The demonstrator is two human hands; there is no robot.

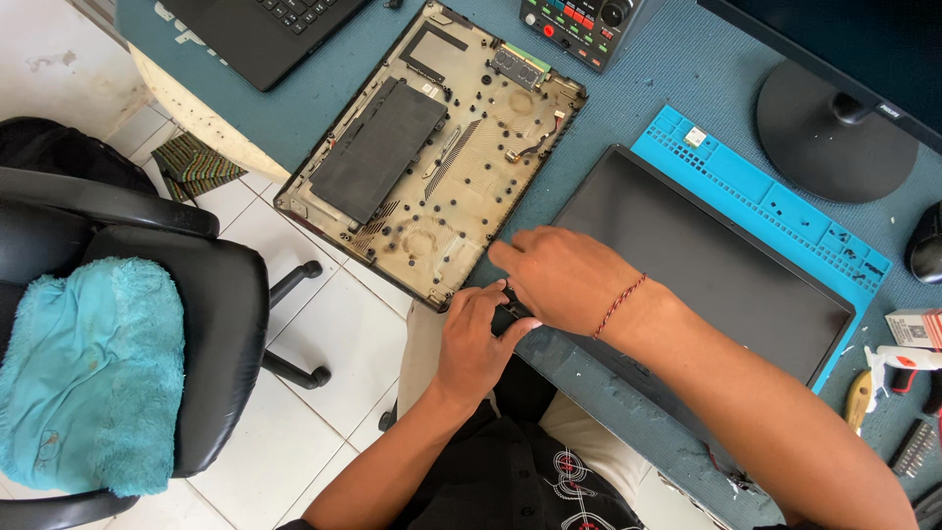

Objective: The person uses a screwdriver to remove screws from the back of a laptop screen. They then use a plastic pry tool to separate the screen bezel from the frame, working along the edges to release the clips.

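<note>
Currently, left to right: office chair [196, 324] with a teal towel [88, 378], off the table's left edge. Opened laptop base [432, 157], cover off, battery [378, 147] and memory module [517, 66] seated, near the front edge. Left hand [476, 339] and right hand [564, 278], fingers closed together on a small dark part [510, 316] at the base's near corner. Detached screen panel [706, 265] on a blue mat [775, 196]. Judged: disassembly well advanced, battery not yet removed.

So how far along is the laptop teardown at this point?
Done: the laptop base shell lies open and mostly stripped, with a black battery and memory module inside. The screen panel lies separate on the blue mat. In hand: both hands, left hand and right hand, work a small dark part at the shell's corner. Left: those remaining parts.
</note>
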